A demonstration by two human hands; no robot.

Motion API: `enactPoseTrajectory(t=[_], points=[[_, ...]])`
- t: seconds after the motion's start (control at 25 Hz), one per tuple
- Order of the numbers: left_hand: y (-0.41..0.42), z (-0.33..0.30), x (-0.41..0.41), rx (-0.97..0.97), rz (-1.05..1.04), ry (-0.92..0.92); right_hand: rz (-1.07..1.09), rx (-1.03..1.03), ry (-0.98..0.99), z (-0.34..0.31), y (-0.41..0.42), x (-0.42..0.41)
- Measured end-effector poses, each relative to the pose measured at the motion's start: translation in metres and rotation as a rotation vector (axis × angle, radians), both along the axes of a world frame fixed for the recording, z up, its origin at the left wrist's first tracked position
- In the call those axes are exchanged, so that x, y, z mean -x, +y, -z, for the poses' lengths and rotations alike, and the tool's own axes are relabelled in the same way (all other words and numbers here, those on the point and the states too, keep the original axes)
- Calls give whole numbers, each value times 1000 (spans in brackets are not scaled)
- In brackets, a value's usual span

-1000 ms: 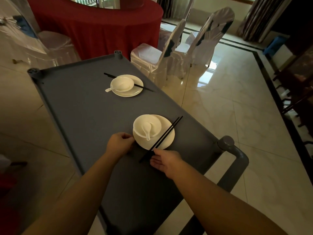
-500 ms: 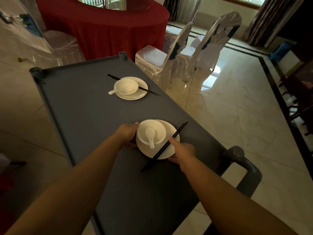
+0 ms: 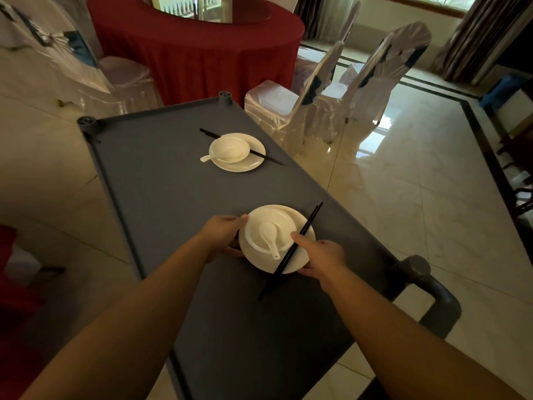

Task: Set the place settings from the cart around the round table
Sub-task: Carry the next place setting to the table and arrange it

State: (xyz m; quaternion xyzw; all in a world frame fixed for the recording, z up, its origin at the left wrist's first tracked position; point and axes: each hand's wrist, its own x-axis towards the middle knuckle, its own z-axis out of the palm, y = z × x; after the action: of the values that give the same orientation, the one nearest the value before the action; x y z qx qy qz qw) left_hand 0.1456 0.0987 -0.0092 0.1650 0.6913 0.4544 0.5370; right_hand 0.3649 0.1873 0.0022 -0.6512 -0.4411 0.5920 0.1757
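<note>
On the grey cart [image 3: 161, 197] the near place setting is a white plate [image 3: 302, 255] carrying a white bowl [image 3: 271, 226] with a white spoon [image 3: 269, 236] in it and black chopsticks [image 3: 291, 249] across its right side. My left hand [image 3: 225, 235] grips the plate's left rim beside the bowl. My right hand [image 3: 320, 256] grips the right rim, thumb beside the chopsticks. A second setting stands farther along the cart: plate [image 3: 251, 164], bowl [image 3: 230, 148], spoon and chopsticks [image 3: 268, 157]. The round table [image 3: 196, 47] with a red cloth stands beyond the cart.
The cart handle [image 3: 432, 290] is at the near right. Two white-covered chairs [image 3: 360, 90] stand right of the cart's far end, another [image 3: 127, 82] at the left of the table. Glossy tiled floor surrounds the cart.
Both hands went from resting by the plate's near edge to gripping its left and right rims. The camera view has moved closer over the cart.
</note>
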Motion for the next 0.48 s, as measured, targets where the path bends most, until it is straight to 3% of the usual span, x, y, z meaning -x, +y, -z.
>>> enactPoseTrajectory(t=[0.48], points=[[-128, -55, -26, -118, -284, 49, -372, -127, 92, -58, -54, -2]])
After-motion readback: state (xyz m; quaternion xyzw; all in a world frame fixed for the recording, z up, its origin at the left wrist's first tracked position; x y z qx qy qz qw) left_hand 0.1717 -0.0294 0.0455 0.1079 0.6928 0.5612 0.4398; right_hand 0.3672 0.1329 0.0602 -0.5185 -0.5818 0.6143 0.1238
